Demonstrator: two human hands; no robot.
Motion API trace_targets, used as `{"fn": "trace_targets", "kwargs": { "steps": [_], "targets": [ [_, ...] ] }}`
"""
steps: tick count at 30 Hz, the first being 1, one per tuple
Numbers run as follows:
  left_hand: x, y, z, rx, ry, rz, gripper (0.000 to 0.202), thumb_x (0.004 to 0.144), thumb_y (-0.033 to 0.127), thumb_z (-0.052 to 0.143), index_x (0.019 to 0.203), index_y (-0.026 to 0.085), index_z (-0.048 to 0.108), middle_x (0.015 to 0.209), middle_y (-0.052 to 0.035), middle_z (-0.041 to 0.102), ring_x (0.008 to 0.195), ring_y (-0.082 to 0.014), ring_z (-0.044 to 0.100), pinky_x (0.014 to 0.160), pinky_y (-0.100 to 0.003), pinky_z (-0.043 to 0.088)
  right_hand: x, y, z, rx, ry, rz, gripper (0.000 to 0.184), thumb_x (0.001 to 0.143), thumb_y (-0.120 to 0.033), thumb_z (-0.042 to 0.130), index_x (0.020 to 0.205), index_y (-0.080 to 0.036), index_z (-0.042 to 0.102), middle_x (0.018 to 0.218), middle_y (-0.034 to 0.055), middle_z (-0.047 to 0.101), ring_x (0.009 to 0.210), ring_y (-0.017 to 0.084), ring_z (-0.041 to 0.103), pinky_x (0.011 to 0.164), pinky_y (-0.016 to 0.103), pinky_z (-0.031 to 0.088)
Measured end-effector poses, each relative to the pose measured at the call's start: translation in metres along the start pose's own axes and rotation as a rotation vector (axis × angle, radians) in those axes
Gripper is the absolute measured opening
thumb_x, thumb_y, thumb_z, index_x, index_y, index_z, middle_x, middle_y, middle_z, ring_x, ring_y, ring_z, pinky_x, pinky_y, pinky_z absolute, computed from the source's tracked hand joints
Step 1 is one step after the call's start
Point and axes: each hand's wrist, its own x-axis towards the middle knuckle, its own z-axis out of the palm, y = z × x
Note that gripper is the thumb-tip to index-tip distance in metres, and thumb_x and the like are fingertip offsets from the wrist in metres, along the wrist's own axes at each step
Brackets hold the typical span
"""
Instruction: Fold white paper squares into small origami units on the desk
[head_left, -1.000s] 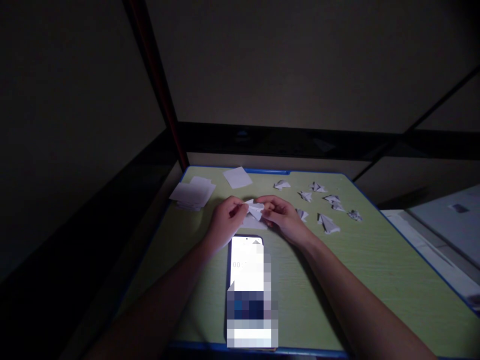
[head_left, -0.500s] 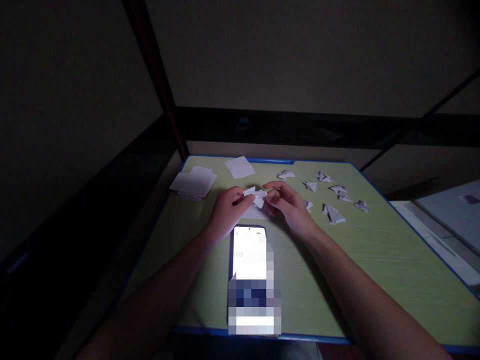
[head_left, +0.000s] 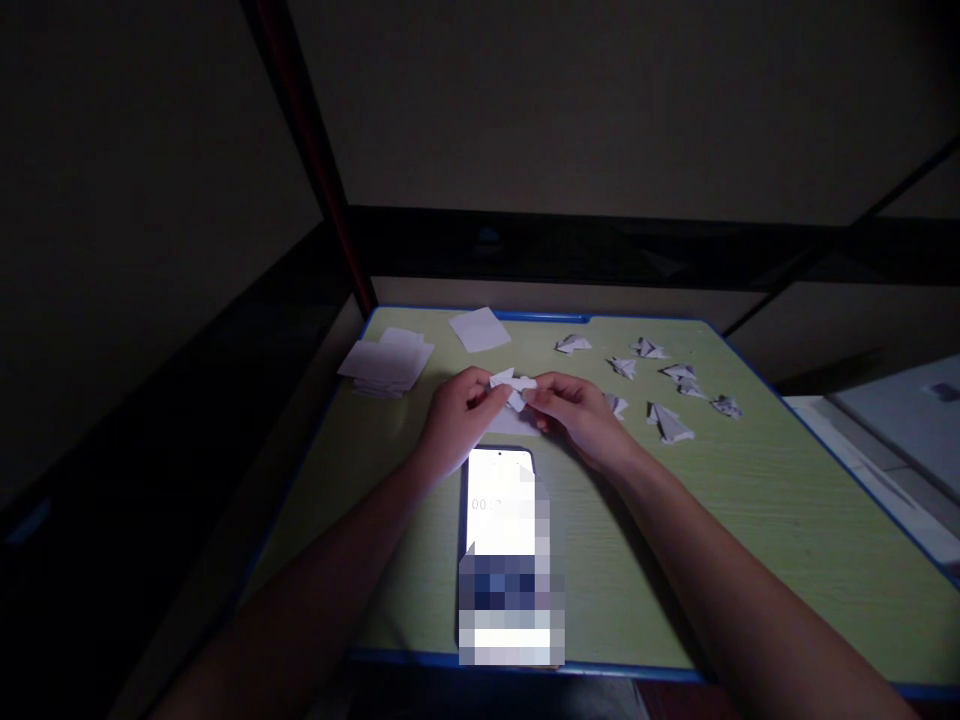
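A small, partly folded white paper piece (head_left: 513, 389) is pinched between both hands above the green table (head_left: 750, 500). My left hand (head_left: 459, 415) grips its left side with thumb and fingers closed. My right hand (head_left: 576, 412) pinches its right side. A flat white sheet (head_left: 517, 424) lies on the table just under the hands. A lit phone (head_left: 501, 510) lies right in front of the hands, towards me.
Several folded white paper figures (head_left: 670, 423) are scattered at the table's right back. A stack of white paper squares (head_left: 386, 364) sits at the back left, one loose square (head_left: 479, 329) behind it. A dark red post (head_left: 315, 170) rises at the table's back left corner.
The view has shifted slightly. My hands have drawn closer together on the paper piece, and my right fingers have closed down on it.
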Motion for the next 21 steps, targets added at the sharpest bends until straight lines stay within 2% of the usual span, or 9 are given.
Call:
{"fn": "trace_targets", "kwargs": {
  "steps": [3,10,16,21],
  "targets": [
    [-0.0002,-0.0002,-0.0003,0.016,0.005,0.016,0.019,0.079,0.033,0.06,0.071,0.017,0.052,0.054,0.0039,0.052,0.047,-0.0081,0.044,0.044,-0.021,0.027,-0.0017,-0.0002,0.0011,-0.069,-0.001,-0.002,0.027,0.074,-0.041,0.074,0.073,-0.016,0.062,0.053,-0.0049,0.053,0.048,0.008,0.041,0.048,0.024,0.027],
    [-0.0009,-0.0006,-0.001,0.089,-0.017,0.061,0.019,0.079,0.031,0.06,0.07,0.018,0.051,0.05,0.0058,0.044,0.044,-0.0073,0.038,0.043,-0.021,0.021,-0.0027,-0.0041,0.0048,-0.189,-0.002,-0.036,0.034,0.075,-0.048,0.069,0.069,-0.016,0.057,0.051,-0.005,0.05,0.047,0.008,0.039,0.047,0.024,0.027],
    [0.0,-0.0015,-0.0007,0.083,0.009,0.023,0.018,0.079,0.03,0.059,0.068,0.018,0.052,0.05,0.0044,0.047,0.045,-0.0082,0.041,0.043,-0.022,0.022,-0.0039,-0.0058,0.0065,-0.258,-0.006,-0.078,0.037,0.077,-0.05,0.067,0.067,-0.017,0.055,0.052,-0.0048,0.049,0.048,0.008,0.039,0.047,0.024,0.027],
    [0.0001,-0.0017,-0.0015,0.082,0.034,0.023,0.019,0.079,0.031,0.059,0.068,0.017,0.052,0.051,0.0041,0.047,0.045,-0.0081,0.041,0.043,-0.022,0.023,-0.0055,-0.0098,0.0087,-0.266,0.007,-0.059,0.035,0.074,-0.048,0.07,0.07,-0.017,0.057,0.055,-0.0047,0.05,0.049,0.008,0.04,0.047,0.024,0.027]
  ]
}}
